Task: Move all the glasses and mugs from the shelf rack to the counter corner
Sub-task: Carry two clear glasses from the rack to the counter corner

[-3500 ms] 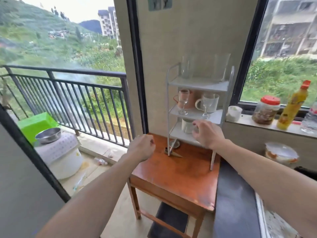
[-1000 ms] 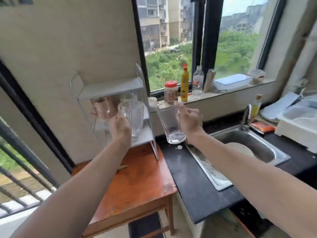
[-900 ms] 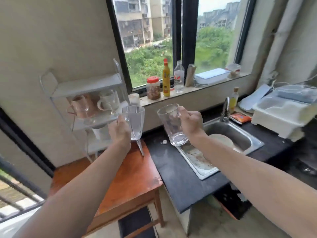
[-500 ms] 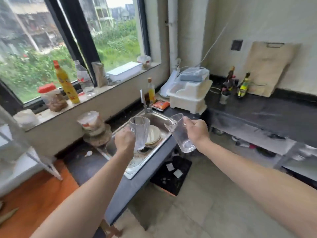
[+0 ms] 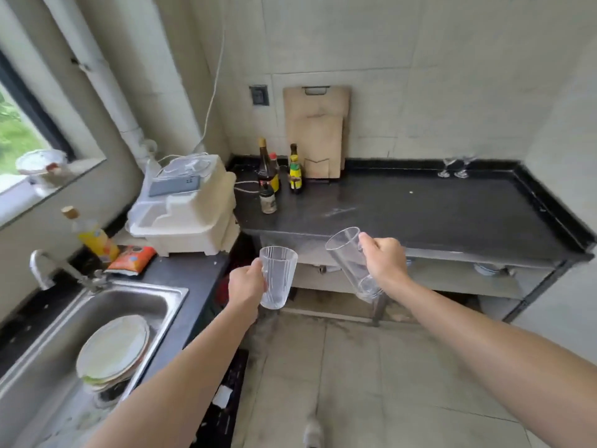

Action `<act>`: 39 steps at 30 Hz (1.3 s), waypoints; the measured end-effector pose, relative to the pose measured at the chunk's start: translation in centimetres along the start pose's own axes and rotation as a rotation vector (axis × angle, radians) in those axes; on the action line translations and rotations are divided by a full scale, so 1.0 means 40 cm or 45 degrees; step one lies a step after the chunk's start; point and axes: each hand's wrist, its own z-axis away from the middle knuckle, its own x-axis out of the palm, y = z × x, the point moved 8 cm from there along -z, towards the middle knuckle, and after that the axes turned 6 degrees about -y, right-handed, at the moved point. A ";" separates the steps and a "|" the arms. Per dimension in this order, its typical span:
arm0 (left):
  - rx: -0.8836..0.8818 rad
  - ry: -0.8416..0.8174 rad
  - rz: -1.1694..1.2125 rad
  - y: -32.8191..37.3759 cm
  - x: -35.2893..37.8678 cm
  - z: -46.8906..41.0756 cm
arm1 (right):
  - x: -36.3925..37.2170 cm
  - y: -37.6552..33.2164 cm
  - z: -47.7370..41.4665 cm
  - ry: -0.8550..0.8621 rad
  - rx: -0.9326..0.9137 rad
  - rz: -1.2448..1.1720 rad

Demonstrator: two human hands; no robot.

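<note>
Two hands hold glassware near mid-frame, the left hand (image 5: 247, 287) curled round an upright ribbed glass (image 5: 277, 276), the right hand (image 5: 382, 258) gripping a tall glass (image 5: 352, 263) tilted steeply, which might slip and smash short of the counter (image 5: 420, 215) at right

broad bare counter (image 5: 420, 215), bottles (image 5: 268, 176) crowding its left, stemmed glasses (image 5: 454, 168) in far right corner

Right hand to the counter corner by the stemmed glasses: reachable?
Likely yes, after a step closer: bare counter lies between the right hand and the stemmed glasses; bottles stand far left.
</note>
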 end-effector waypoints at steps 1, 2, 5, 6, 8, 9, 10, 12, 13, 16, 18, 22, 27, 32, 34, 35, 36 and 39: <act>0.007 -0.049 -0.011 0.018 0.059 -0.038 | -0.032 0.021 -0.038 0.039 0.019 0.012; 0.018 -0.094 -0.030 0.038 0.117 -0.077 | -0.062 0.041 -0.079 0.075 0.040 0.022; 0.053 -0.235 -0.059 0.097 0.296 -0.201 | -0.150 0.086 -0.205 0.183 0.094 0.019; 0.062 -0.280 -0.080 0.121 0.355 -0.241 | -0.180 0.095 -0.247 0.217 0.109 0.011; 0.074 -0.362 -0.154 0.173 0.470 -0.314 | -0.242 0.110 -0.328 0.268 0.147 -0.001; 0.079 -0.404 -0.189 0.200 0.525 -0.343 | -0.273 0.117 -0.362 0.287 0.171 0.004; 0.086 -0.446 -0.207 0.229 0.580 -0.369 | -0.306 0.124 -0.394 0.307 0.198 0.016; 0.102 -0.531 -0.220 0.281 0.687 -0.413 | -0.374 0.141 -0.449 0.360 0.253 0.056; 0.109 -0.574 -0.238 0.302 0.740 -0.431 | -0.408 0.152 -0.472 0.387 0.281 0.075; 0.112 -0.679 -0.285 0.342 0.885 -0.468 | -0.495 0.201 -0.532 0.438 0.381 0.128; 0.123 -0.710 -0.326 0.362 0.977 -0.493 | -0.545 0.240 -0.574 0.462 0.442 0.153; 0.123 -0.794 -0.396 0.384 1.166 -0.531 | -0.632 0.354 -0.667 0.458 0.564 0.165; 0.061 -0.903 -0.380 0.419 1.427 -0.581 | -0.754 0.508 -0.846 0.367 0.708 0.147; -0.091 -0.934 -0.383 0.443 1.691 -0.626 | -0.883 0.640 -1.067 0.205 0.774 0.149; -0.129 -0.966 -0.400 0.454 1.764 -0.634 | -0.925 0.657 -1.126 0.176 0.786 0.213; -0.150 -0.979 -0.417 0.455 1.807 -0.641 | -0.950 0.674 -1.160 0.159 0.808 0.241; -0.172 -0.984 -0.438 0.453 1.845 -0.649 | -0.970 0.691 -1.191 0.134 0.837 0.268; -0.200 -1.013 -0.500 0.459 1.953 -0.678 | -1.016 0.747 -1.283 0.056 0.931 0.304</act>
